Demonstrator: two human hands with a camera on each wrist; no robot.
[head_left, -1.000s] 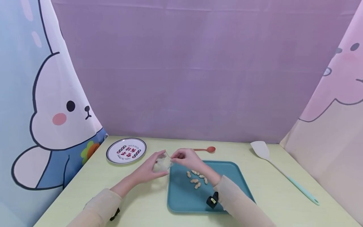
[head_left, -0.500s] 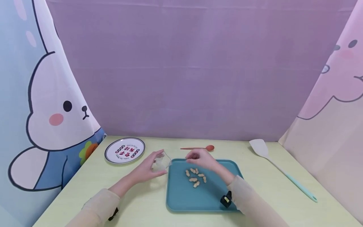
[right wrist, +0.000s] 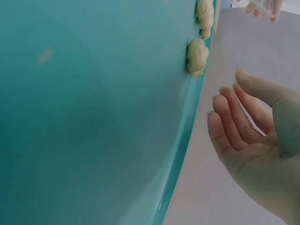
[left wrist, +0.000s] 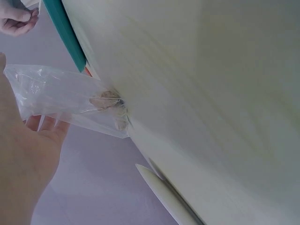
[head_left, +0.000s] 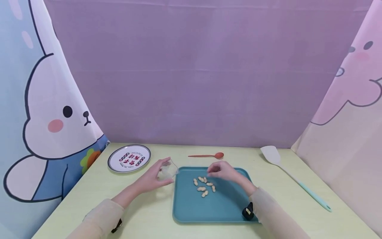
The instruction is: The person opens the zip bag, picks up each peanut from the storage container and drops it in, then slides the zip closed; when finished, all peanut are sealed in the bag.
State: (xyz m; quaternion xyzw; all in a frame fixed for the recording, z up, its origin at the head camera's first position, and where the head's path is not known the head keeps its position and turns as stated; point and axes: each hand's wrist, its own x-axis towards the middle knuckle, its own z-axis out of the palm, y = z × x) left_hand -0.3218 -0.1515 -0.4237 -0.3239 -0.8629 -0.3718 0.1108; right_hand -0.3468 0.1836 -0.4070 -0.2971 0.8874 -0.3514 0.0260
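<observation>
My left hand [head_left: 153, 178] holds a clear plastic bag [head_left: 168, 170] just left of the blue-green tray [head_left: 206, 211]. Its thumb and fingers keep the mouth of the bag spread. A few peanuts [left wrist: 105, 101] lie in the bottom of the bag in the left wrist view. Over the back part of the tray hovers my right hand [head_left: 223, 170], holding nothing. Its fingers [right wrist: 229, 124] are loosely bent and the thumb is apart from them. Several unshelled peanuts [head_left: 201, 189] sit on the tray, in front and to the left of that hand.
A white plate [head_left: 129, 158] with red writing lies at the back left. Behind the tray is a small red spoon [head_left: 219, 155]. A long spatula [head_left: 271, 154] with a white head and mint handle lies at the right. A purple curtain [head_left: 185, 73] closes off the back.
My right hand has come away from the mouth of the bag and moved right over the tray. The left hand stays with the bag. The head view has shifted slightly.
</observation>
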